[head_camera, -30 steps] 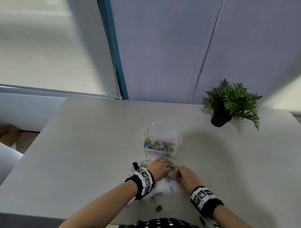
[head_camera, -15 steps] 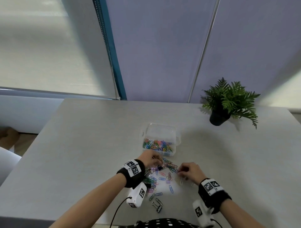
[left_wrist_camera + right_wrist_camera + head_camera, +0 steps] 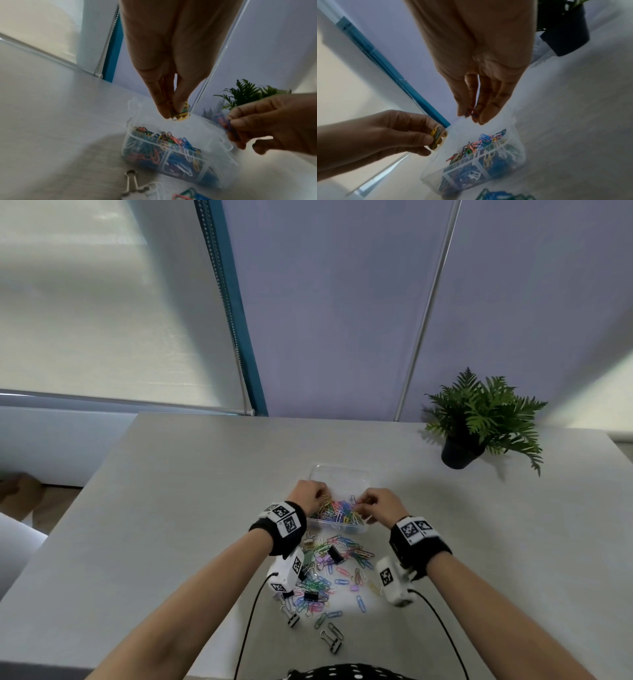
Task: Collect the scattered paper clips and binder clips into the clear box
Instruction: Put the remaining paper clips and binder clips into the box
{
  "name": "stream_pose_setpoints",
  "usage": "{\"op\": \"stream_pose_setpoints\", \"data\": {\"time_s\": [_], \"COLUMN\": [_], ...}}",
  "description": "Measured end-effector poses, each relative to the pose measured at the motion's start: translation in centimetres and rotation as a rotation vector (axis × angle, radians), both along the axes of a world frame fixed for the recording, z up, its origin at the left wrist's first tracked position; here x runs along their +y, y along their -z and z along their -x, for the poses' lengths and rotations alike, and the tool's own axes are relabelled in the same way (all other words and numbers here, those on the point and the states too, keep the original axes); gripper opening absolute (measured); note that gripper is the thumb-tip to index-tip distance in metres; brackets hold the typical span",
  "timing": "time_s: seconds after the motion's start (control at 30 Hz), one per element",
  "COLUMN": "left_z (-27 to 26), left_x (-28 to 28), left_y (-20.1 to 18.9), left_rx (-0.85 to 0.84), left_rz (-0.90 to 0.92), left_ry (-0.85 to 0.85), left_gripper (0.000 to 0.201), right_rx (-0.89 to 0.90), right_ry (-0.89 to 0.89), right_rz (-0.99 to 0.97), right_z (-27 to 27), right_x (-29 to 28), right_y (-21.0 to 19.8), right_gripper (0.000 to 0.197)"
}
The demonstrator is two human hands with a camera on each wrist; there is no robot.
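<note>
Small bunches of paper clips (image 3: 180,113) are pinched in both the left hand (image 3: 306,495) and right hand (image 3: 380,505) over the part-filled clear box (image 3: 342,527); many paper and binder clips (image 3: 330,571) are left scattered just before it

Pale grey table (image 3: 164,508) against lilac wall panels (image 3: 342,320), bright roller blind (image 3: 102,302) left, potted fern (image 3: 479,419) right.

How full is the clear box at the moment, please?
Partly full: coloured paper clips fill the near end of the clear box; its far end looks bare.
</note>
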State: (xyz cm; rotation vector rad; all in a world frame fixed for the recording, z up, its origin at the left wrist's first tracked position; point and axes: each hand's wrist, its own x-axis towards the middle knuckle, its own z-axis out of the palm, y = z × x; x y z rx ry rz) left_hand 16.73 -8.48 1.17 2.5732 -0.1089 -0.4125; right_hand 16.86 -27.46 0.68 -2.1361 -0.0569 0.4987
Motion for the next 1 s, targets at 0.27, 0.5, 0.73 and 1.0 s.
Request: {"op": "stream_pose_setpoints", "data": {"time_s": [0.27, 0.5, 0.73, 1.0], "left_z": [2.9, 7.9, 9.7, 9.9], "left_x": [-0.4, -1.6, -3.9, -5.1], "left_y": [1.5, 3.6, 5.4, 5.1], "left_rx": [-0.15, -0.122, -0.122, -0.083], "left_rz": [-0.049, -0.088, -0.297, -0.414], "left_ry": [0.256, 0.511, 0.591, 0.518], "left_gripper": [0.032, 0.028, 0.037, 0.027], "right_rx": [-0.234, 0.045, 0.117, -0.068], "right_ry": [-0.164, -0.268, -0.251, -0.276], "right_rz": [0.253, 0.613, 0.636, 0.603], "right_z": [1.7, 6.8, 10.3, 9.3], "right_x": [-1.0, -5.6, -2.9, 1.1], "right_y": [-0.2, 3.2, 5.1, 5.4], "right_gripper": [0.012, 0.016, 0.041, 0.045]}}
